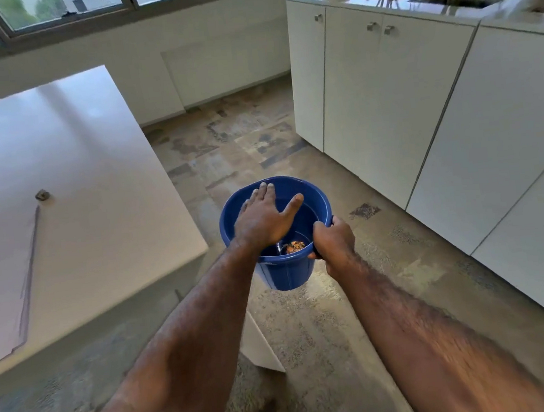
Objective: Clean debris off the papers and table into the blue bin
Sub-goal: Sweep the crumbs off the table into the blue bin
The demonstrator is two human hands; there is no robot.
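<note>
While right hand [332, 241] grips round blue plastic bin [285, 272] rim, left hand [263, 218] hovers splayed above; small grey debris lump [42, 195], probably stone, lies leftward on white table [104, 202] near paper edge.

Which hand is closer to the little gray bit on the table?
Left. The left hand hovers open over the blue bin, nearer the gray bit; the right hand grips the rim farther away.
</note>
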